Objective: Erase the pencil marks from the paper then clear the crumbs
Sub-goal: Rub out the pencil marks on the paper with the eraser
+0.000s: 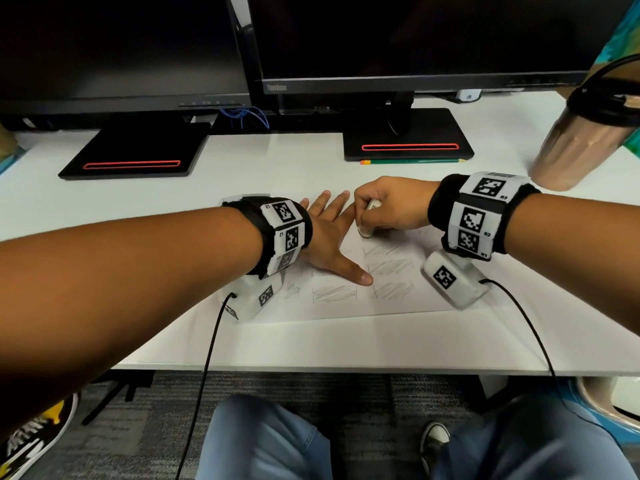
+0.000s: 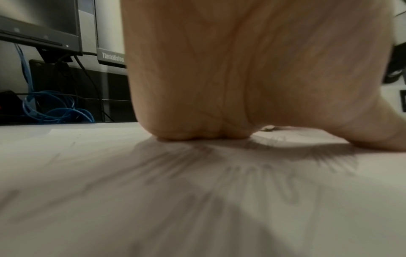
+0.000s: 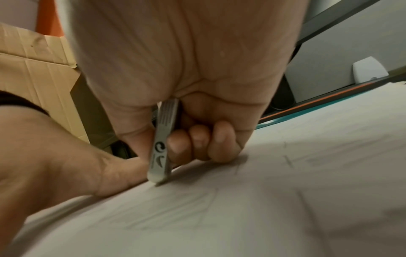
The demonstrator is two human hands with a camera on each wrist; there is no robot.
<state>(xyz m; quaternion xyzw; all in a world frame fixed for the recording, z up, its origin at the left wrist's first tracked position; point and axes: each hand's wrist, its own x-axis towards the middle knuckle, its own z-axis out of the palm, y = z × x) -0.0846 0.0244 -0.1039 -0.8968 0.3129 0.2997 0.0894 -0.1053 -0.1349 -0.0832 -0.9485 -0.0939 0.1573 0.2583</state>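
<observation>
A white sheet of paper [image 1: 398, 303] with several patches of grey pencil hatching [image 1: 334, 293] lies on the white desk [image 1: 311, 337]. My left hand [image 1: 329, 237] presses flat on the paper, fingers spread and straight. My right hand [image 1: 384, 209] grips a white eraser [image 1: 367, 231] in a printed sleeve, its tip down on the paper near the sheet's far edge, just right of my left fingers. In the right wrist view the eraser [image 3: 161, 153] stands upright between thumb and curled fingers, tip on the paper [image 3: 241, 217]. The left wrist view shows my palm [image 2: 241, 78] over hatched paper [image 2: 197, 191].
Two monitor bases [image 1: 135, 152] [image 1: 408, 140] stand at the back of the desk. A green pencil [image 1: 412, 161] lies in front of the right base. A metal tumbler [image 1: 581, 143] stands at the right. Wrist camera cables [image 1: 204, 372] hang over the desk's front edge.
</observation>
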